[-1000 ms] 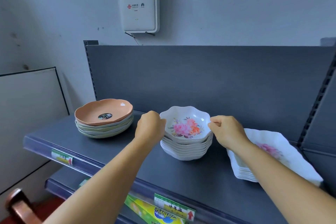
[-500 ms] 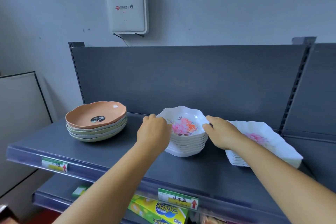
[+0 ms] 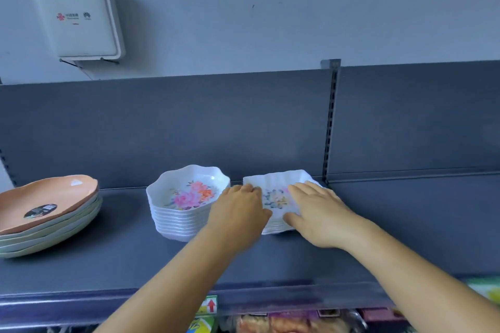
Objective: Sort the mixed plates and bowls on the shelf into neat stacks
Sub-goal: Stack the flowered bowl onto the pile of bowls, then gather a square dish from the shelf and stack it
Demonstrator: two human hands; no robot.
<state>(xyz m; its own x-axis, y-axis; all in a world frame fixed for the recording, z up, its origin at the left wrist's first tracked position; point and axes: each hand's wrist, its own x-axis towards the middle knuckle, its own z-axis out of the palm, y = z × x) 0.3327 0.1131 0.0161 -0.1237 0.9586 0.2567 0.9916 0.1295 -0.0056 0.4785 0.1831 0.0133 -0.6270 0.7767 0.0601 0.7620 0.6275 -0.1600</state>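
Note:
A stack of white square floral plates (image 3: 274, 199) sits on the dark grey shelf (image 3: 405, 230), right of a stack of white scalloped floral bowls (image 3: 186, 197). My left hand (image 3: 238, 215) curls its fingers over the square stack's left rim. My right hand (image 3: 318, 212) lies over the stack's right side, fingers straight across the top and thumb against the front edge. Both hands hide much of that stack. A stack of round plates with an orange one on top (image 3: 46, 205) stands at the far left.
The shelf's back panel rises right behind the stacks, with a slotted upright post (image 3: 330, 121) just right of the square plates. A white wall box (image 3: 78, 16) hangs above on the left. Packaged goods (image 3: 270, 324) lie on the lower shelf under the front edge.
Both hands left the bowl stack and moved right onto the square plate stack. My view also swung right, so the round plates now sit at the left edge.

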